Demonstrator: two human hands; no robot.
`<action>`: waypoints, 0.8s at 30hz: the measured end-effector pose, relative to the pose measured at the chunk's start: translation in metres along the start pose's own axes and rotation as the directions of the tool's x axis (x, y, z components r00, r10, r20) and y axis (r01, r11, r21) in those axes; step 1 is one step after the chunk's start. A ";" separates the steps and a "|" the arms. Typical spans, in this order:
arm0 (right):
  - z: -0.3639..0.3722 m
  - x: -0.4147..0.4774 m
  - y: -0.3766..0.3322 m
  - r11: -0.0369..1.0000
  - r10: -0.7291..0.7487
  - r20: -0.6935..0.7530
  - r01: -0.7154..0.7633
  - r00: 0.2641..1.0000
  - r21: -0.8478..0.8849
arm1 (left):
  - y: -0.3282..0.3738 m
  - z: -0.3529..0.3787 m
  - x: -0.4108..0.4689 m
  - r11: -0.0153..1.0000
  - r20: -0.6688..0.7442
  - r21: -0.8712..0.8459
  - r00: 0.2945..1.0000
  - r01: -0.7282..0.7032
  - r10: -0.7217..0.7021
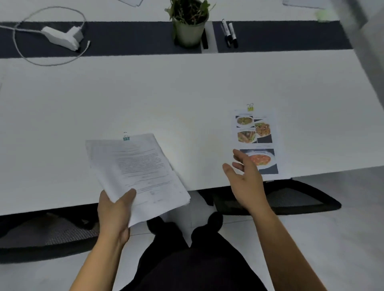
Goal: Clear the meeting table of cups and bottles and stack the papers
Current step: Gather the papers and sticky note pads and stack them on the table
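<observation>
**Papers: 1 bundle in hand, 1 still flat**

My left hand (113, 209) grips a thick, limp bundle of text pages (137, 172), teal-clipped, by its near corner over the edge of the matte white desk (166, 93). My right hand (245, 180), fingers spread and holding nothing, hovers over the near end of the flat food-photo handout (256, 133), which has a yellow clip. I see no cups or bottles. More white sheets (132, 2) wait at the far edge.

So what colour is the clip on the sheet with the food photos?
Yellow; the binder clip shows best in the head view.
</observation>
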State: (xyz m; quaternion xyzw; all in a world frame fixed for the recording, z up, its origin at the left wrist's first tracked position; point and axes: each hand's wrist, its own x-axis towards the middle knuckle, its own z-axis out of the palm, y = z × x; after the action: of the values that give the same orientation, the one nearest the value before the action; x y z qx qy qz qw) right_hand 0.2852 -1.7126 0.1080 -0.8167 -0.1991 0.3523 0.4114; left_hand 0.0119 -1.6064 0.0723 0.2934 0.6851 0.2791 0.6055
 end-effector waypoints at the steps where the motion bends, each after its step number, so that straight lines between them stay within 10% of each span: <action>1: -0.015 0.013 0.015 0.999 0.025 -0.034 -0.026 0.999 -0.027 | 0.001 0.011 -0.012 0.998 -0.006 0.045 0.999 -0.042 0.043; 10: -0.084 0.123 0.138 0.857 0.336 -0.413 -0.457 0.846 -0.240 | 0.017 0.078 -0.099 0.905 -0.117 0.240 0.915 -0.351 0.386; 24: -0.084 0.108 0.168 0.715 0.622 -0.151 -0.478 0.769 0.510 | 0.039 0.114 -0.115 0.713 0.062 0.324 0.766 -0.622 0.640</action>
State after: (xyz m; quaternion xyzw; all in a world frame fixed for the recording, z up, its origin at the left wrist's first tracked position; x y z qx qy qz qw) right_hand 0.4258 -1.7886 -0.0389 -0.7672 0.2095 0.3620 0.4863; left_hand 0.1384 -1.6620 0.1646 0.5974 0.5963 0.3595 0.3978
